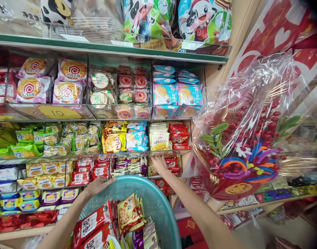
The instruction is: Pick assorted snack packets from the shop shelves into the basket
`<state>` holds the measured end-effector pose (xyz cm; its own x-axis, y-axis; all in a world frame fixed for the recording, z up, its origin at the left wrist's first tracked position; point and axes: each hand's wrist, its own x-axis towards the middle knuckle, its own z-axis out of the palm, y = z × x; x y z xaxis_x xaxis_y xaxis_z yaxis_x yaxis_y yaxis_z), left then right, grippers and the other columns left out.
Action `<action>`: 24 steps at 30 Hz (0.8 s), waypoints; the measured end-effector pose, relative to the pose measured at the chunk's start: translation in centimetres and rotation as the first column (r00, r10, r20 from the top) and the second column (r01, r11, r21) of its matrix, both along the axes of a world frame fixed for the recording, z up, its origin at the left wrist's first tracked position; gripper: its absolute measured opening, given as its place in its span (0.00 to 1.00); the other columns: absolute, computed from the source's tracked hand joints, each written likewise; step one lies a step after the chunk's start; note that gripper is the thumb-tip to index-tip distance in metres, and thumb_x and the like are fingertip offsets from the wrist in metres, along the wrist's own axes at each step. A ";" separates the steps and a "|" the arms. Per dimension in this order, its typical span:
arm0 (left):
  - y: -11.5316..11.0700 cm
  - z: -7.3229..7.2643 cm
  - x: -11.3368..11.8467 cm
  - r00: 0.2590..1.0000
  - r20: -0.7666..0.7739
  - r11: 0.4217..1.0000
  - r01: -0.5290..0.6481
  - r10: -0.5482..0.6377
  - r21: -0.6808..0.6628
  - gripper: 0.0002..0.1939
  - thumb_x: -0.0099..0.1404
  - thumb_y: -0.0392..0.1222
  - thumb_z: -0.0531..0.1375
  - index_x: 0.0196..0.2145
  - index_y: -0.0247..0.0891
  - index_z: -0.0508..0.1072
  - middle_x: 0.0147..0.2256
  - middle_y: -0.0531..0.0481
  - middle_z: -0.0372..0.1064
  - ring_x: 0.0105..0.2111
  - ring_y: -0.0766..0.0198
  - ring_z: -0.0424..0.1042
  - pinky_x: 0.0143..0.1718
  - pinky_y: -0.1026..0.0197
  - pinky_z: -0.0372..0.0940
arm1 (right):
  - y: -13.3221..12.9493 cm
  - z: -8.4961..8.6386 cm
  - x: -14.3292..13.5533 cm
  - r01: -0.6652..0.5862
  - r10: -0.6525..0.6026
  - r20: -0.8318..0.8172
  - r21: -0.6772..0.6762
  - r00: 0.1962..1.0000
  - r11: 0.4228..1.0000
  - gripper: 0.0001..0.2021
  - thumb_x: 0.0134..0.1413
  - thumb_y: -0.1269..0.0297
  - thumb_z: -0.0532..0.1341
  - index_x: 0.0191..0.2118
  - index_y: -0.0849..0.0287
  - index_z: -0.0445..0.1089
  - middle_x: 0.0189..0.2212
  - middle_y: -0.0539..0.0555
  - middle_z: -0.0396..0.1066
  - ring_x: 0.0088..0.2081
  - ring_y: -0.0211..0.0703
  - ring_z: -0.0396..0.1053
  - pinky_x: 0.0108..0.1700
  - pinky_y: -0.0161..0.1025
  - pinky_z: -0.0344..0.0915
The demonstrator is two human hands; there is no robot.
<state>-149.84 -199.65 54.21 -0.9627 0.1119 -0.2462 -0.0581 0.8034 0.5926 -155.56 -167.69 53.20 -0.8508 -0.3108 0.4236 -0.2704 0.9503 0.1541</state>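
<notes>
My left hand (100, 185) is closed on the rim of a teal plastic basket (165, 207), its thumb lying along the edge. Inside the basket are red snack packets (93, 223), a gold and red packet (129, 211) and several smaller striped and purple ones. My right hand (160, 165) reaches over the basket into a shelf compartment holding red packets (172, 162) and gold-toned ones. The shelf edge above hides its fingertips, so whether it grips anything does not show.
Glass-fronted shelves (127, 154) carry rows of wrapped biscuits, with blue packets (176, 91) higher up. Large cartoon-print bags (150, 20) stand on top. A cellophane-wrapped bouquet (246, 148) with red berries juts out right of my right arm.
</notes>
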 end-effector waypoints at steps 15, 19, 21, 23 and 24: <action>0.5 0.4 -0.4 0.999 0.012 0.999 -0.040 0.040 0.008 0.29 0.43 0.71 0.51 0.15 0.39 0.66 0.14 0.52 0.60 0.18 0.63 0.62 0.22 0.63 0.51 | 1.0 -0.3 -0.6 -0.089 0.088 0.051 0.002 0.995 0.996 0.24 0.47 0.83 0.48 0.52 0.61 0.58 0.47 0.63 0.66 0.49 0.49 0.63 0.50 0.50 0.54; 0.5 0.1 -0.5 0.999 -0.011 0.999 -0.046 0.046 0.003 0.29 0.43 0.70 0.51 0.15 0.38 0.64 0.14 0.53 0.58 0.17 0.64 0.60 0.22 0.63 0.50 | 1.6 -0.1 -0.7 -0.118 0.117 0.079 0.008 0.990 0.993 0.23 0.50 0.81 0.48 0.52 0.59 0.58 0.46 0.61 0.67 0.47 0.49 0.64 0.48 0.48 0.57; 0.4 0.0 -0.6 0.998 -0.014 0.999 -0.054 0.054 -0.001 0.29 0.42 0.70 0.51 0.15 0.38 0.64 0.13 0.54 0.58 0.17 0.65 0.60 0.22 0.64 0.50 | 1.8 0.0 -0.6 -0.136 0.135 0.089 0.009 0.987 0.991 0.22 0.51 0.80 0.48 0.52 0.58 0.59 0.45 0.60 0.68 0.45 0.48 0.65 0.46 0.47 0.58; 0.4 0.0 -0.8 0.998 -0.018 0.998 -0.063 0.063 0.002 0.29 0.42 0.70 0.52 0.15 0.38 0.64 0.14 0.54 0.58 0.17 0.65 0.60 0.22 0.64 0.50 | 2.0 0.2 -0.4 -0.157 0.155 0.090 0.008 0.984 0.988 0.21 0.52 0.79 0.48 0.51 0.58 0.59 0.44 0.59 0.68 0.44 0.47 0.65 0.45 0.46 0.58; 0.4 -0.1 -0.8 0.998 -0.020 0.998 -0.066 0.066 0.005 0.29 0.42 0.70 0.52 0.16 0.38 0.65 0.14 0.53 0.58 0.18 0.65 0.60 0.22 0.64 0.50 | 2.2 0.3 -0.3 -0.167 0.165 0.088 0.009 0.982 0.986 0.20 0.52 0.78 0.48 0.50 0.58 0.59 0.44 0.59 0.68 0.44 0.47 0.65 0.45 0.45 0.58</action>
<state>-150.67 -199.28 54.15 -0.9729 0.0486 -0.2260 -0.0991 0.7957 0.5975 -155.82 -165.52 53.53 -0.8201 -0.4571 0.3442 -0.4374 0.8886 0.1380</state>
